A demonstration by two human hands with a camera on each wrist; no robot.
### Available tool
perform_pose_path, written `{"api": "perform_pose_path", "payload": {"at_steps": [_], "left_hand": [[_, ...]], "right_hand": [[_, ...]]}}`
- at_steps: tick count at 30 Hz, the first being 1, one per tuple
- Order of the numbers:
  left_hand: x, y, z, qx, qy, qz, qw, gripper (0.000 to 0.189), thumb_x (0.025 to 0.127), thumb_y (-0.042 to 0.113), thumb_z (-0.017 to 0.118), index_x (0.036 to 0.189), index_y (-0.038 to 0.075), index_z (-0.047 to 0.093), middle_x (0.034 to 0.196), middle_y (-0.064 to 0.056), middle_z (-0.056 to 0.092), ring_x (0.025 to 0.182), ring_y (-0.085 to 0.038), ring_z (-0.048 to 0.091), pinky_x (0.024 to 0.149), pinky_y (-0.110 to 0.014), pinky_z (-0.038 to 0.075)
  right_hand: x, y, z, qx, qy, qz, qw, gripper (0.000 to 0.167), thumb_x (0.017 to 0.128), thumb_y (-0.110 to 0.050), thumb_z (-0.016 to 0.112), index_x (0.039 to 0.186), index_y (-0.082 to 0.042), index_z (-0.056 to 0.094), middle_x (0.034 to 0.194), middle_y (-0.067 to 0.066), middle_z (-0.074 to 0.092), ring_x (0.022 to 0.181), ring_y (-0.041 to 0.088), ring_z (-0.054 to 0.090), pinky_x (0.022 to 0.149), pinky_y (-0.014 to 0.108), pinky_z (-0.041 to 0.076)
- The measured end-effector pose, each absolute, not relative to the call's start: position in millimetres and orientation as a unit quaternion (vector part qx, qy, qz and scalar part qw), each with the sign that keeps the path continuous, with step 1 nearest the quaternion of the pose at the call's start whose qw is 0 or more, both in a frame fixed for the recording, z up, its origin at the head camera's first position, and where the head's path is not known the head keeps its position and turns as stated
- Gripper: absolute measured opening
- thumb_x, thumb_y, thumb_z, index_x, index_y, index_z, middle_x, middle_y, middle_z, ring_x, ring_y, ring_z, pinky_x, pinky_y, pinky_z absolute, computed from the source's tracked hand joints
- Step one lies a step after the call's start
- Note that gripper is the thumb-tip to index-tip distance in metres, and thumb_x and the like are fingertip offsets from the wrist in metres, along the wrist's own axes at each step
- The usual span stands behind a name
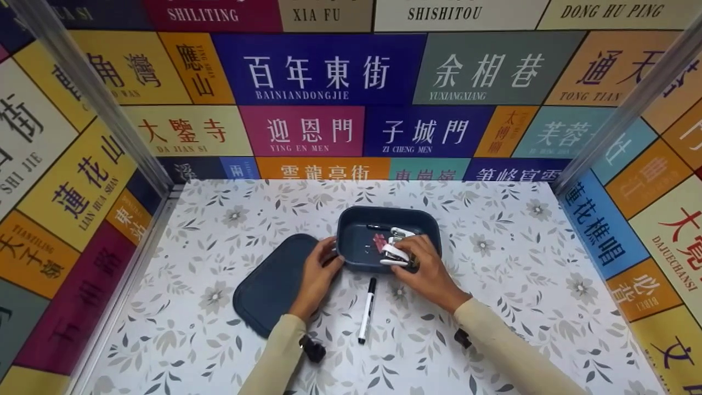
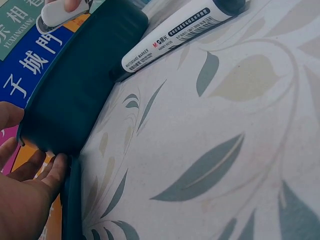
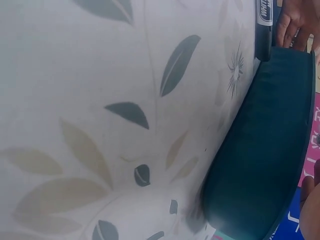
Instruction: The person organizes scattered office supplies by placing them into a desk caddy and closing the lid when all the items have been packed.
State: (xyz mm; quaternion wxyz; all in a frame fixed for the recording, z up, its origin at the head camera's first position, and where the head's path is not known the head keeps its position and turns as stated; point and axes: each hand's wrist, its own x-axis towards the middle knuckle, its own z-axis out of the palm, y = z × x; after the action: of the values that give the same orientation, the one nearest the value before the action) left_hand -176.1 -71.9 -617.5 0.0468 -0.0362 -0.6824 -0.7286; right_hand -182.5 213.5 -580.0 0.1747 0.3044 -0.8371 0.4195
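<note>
A dark blue rectangular box (image 1: 351, 264) stands on the table. My left hand (image 1: 318, 277) holds it by the near left corner, with fingertips (image 2: 59, 162) against its wall in the left wrist view. Over the box's near right side, my right hand (image 1: 430, 271) grips a small white stapler (image 1: 394, 255). Inside the box lie another white piece (image 1: 402, 232), a pinkish-red item (image 1: 379, 242) and a thin dark item (image 1: 377, 227), their kinds unclear. In the right wrist view only part of the right hand (image 3: 312, 212) shows, at the edge.
A whiteboard marker (image 1: 367, 311) with a black cap lies in front of the box. To the left, partly under my left forearm, is the dark blue lid (image 1: 269, 285). The table (image 1: 493, 351) has a leaf-patterned cover, with sign-printed walls (image 1: 318, 68) around it.
</note>
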Motion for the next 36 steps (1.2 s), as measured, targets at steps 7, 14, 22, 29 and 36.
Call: {"api": "perform_pose_path", "payload": {"at_steps": [7,14,22,29,36], "left_hand": [[-176.5,-71.6,-618.6,-0.041,-0.678,-0.732,0.052,0.052,0.101,-0.006,0.070,0.152,-0.008,0.057,0.150,-0.033,0.060,0.140,-0.049,0.059,0.120,-0.056,0.046],[-177.0,-70.8,-619.5,-0.043,-0.679,-0.731,0.058,0.051,0.101,-0.008,0.069,0.151,-0.008,0.058,0.148,-0.034,0.060,0.138,-0.050,0.060,0.118,-0.056,0.047],[-177.5,-69.8,-619.8,-0.036,-0.673,-0.736,0.059,0.053,0.100,-0.011,0.069,0.151,-0.009,0.057,0.149,-0.036,0.058,0.139,-0.054,0.059,0.119,-0.061,0.045],[-177.8,-71.7,-619.8,-0.041,-0.683,-0.727,0.053,0.052,0.102,-0.009,0.068,0.152,-0.008,0.056,0.151,-0.033,0.059,0.141,-0.049,0.059,0.118,-0.057,0.047],[-177.1,-73.7,-619.1,-0.042,-0.686,-0.725,0.049,0.052,0.102,-0.006,0.070,0.152,-0.006,0.058,0.152,-0.031,0.059,0.142,-0.047,0.059,0.120,-0.055,0.046]], "right_hand": [[-186.5,209.3,-579.8,0.298,-0.840,0.421,0.171,0.048,0.084,-0.001,0.093,0.127,-0.004,0.072,0.128,0.004,0.068,0.124,0.027,0.057,0.114,0.025,0.041],[-190.3,205.2,-579.7,0.292,-0.845,0.414,0.171,0.047,0.085,-0.003,0.093,0.127,-0.004,0.072,0.128,0.006,0.068,0.123,0.029,0.057,0.111,0.030,0.042],[-193.6,198.5,-577.6,0.296,-0.849,0.406,0.163,0.045,0.086,-0.004,0.092,0.127,-0.004,0.072,0.127,0.008,0.069,0.123,0.033,0.059,0.114,0.044,0.041],[-196.4,192.5,-576.3,0.306,-0.848,0.402,0.163,0.045,0.088,-0.007,0.092,0.128,-0.003,0.072,0.128,0.007,0.070,0.123,0.031,0.058,0.110,0.046,0.043],[-199.1,188.0,-575.6,0.324,-0.837,0.408,0.169,0.044,0.089,-0.009,0.091,0.128,-0.002,0.072,0.126,0.015,0.071,0.121,0.032,0.059,0.111,0.040,0.042]]}}
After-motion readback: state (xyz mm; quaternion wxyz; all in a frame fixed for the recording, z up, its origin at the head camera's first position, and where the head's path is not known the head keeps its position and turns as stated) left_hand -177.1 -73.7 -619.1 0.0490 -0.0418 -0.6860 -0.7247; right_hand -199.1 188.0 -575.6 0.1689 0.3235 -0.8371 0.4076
